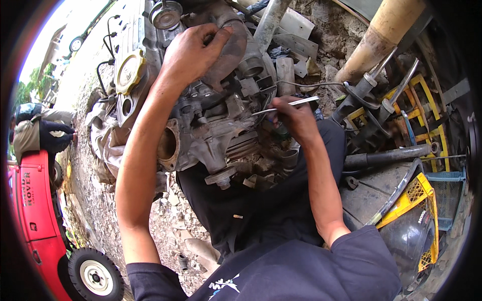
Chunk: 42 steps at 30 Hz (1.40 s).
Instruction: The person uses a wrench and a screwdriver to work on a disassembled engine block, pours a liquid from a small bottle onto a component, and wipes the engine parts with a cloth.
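The person's right hand (296, 118) pinches a slim silver rod (301, 101) between thumb and fingers, its left end at the side of a grimy car engine (213, 130), just above centre toward 11 o'clock. Up at 11 o'clock, the left hand (193, 52) curls over a rust-brown metal cover (233, 57) on the engine; whether its fingers clasp anything cannot be told. A yellow filler cap (129, 71) sits at 10 o'clock. Suspension struts (354, 98) lean at 2 o'clock, a broken yellow crate (409, 200) lies at 4, and a red off-road vehicle (37, 215) stands at 8.
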Each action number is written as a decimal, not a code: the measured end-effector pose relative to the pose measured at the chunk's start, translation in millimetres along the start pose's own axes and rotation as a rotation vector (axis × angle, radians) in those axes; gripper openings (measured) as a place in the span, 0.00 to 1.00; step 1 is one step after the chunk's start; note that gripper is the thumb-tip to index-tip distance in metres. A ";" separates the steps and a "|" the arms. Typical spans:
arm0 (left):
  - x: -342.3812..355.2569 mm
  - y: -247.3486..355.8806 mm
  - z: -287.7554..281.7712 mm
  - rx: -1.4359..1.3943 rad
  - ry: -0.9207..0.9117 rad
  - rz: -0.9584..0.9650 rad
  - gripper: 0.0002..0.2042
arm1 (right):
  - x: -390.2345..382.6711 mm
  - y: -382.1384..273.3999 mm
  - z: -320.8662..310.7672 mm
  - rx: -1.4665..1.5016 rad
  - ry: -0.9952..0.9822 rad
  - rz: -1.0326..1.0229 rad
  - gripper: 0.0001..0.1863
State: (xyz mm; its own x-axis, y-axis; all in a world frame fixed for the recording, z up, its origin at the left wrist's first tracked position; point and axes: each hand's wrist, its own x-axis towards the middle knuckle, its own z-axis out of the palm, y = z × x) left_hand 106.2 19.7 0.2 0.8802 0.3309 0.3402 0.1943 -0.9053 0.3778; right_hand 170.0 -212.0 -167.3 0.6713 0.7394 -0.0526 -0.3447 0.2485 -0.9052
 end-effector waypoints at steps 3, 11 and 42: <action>1.1 3.5 0.0 -0.012 -0.016 -0.017 0.21 | 8.4 20.8 -22.5 -0.243 0.301 -0.103 0.15; 0.4 -2.2 2.4 -0.022 -0.010 0.013 0.22 | 9.4 23.8 -19.0 -0.112 0.302 -0.061 0.15; 0.4 8.6 -0.3 -0.050 -0.045 -0.016 0.19 | 28.0 30.3 -27.9 -0.035 0.362 -0.150 0.14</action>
State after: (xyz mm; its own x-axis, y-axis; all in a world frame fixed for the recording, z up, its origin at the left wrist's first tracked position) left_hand 108.1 12.0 3.8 0.8957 0.3323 0.2954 0.1878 -0.8849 0.4262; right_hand 196.7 -201.2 -207.9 0.9028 0.4260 -0.0585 -0.2069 0.3112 -0.9275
